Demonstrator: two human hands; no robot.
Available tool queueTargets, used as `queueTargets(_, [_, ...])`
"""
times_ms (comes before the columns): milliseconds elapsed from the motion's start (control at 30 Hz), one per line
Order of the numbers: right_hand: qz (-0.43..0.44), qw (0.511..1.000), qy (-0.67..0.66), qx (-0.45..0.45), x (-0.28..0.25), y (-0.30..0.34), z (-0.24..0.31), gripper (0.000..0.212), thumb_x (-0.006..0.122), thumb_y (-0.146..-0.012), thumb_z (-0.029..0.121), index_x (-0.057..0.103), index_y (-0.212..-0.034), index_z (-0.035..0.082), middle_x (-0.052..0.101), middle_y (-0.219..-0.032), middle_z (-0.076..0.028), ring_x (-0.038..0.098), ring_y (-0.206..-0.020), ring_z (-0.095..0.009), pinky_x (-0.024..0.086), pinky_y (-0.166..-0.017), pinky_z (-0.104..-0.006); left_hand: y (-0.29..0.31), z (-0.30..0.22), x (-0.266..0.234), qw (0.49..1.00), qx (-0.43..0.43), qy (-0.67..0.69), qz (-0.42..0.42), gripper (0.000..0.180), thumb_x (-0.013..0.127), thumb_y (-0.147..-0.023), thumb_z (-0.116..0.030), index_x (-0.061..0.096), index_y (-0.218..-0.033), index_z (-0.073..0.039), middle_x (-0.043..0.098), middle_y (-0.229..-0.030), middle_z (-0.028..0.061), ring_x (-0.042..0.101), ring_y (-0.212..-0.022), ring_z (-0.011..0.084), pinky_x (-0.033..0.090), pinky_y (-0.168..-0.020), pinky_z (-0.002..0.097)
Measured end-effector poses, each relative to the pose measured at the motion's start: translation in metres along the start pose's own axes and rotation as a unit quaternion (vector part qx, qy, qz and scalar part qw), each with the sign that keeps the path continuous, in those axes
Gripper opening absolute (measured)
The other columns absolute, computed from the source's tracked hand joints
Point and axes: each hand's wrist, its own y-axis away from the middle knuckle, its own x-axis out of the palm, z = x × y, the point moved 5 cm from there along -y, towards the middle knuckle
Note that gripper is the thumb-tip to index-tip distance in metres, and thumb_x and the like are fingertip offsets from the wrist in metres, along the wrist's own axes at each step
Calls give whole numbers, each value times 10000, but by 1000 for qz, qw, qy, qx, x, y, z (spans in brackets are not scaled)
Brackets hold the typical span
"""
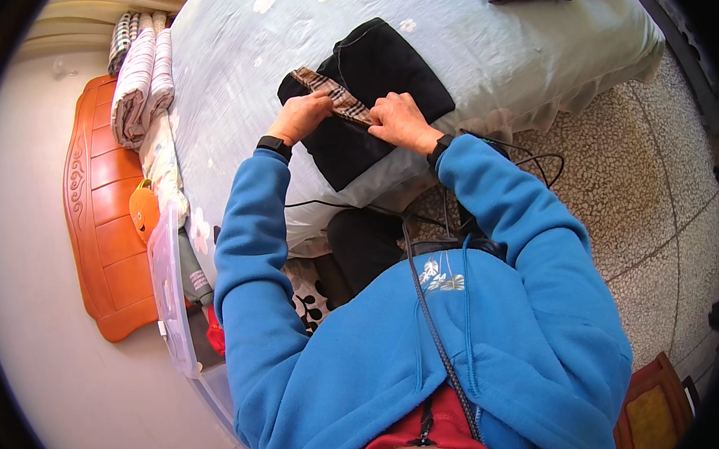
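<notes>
A black garment [398,66] with a tan plaid band [344,102] lies folded on the bed near its front edge. Its exact kind is not plain from here. At the band's left end, my left hand [303,116] is closed on the cloth, thumb and fingers pinched together. My right hand [403,123] pinches the other end of the same band, so the plaid strip stretches between the two hands. Part of the black cloth hangs toward me below my hands. Each wrist wears a dark band.
The bed [238,52] has a pale blue flowered cover. Rolled quilts [144,80] rest by the orange-brown headboard [113,209]. A clear plastic bin [175,312] stands at my left. Black cables [545,158] run along the bed's edge, above the speckled floor [633,192].
</notes>
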Motion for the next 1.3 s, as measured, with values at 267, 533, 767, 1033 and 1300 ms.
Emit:
queueTargets(267, [-11,1000,18,-10,-1,2,2,111,718,-767,251,725,-733,146,665,-842,-32,607,-928,-268,433,-825,-431,-44,34,3,999,7,-19,35,77,648,-870,-150,699,-906,-105,698,-948,91,669,-953,321,546,-823,421])
queueTargets(533, [-34,999,12,-15,-2,5,3,174,767,-753,252,649,-683,145,612,-817,-8,570,-906,-247,417,-815,-412,-66,61,13,977,-73,-121,160,139,716,-823,-220,780,-940,-180,696,-985,73,643,-1037,305,543,-858,422])
queueTargets(767, [-19,999,27,-11,-2,4,4,115,691,-783,234,740,-750,135,652,-834,-26,588,-924,-258,424,-825,-417,-63,83,11,969,-55,-197,140,120,687,-850,-258,781,-912,-213,663,-1022,38,591,-1078,278,483,-918,427])
queueTargets(1033, [-11,999,35,-3,-3,3,6,118,688,-791,230,743,-767,129,643,-834,-31,579,-929,-256,419,-828,-410,-51,100,21,985,-96,-144,13,130,691,-861,-286,778,-936,-225,647,-1036,46,583,-1080,280,472,-916,436])
queueTargets(1300, [-8,999,47,-12,-2,4,6,198,738,-802,300,737,-766,105,653,-859,-30,578,-939,-256,421,-849,-408,-23,122,47,955,-277,-26,-98,251,735,-869,-352,766,-1017,-152,692,-977,109,644,-993,339,510,-861,438])
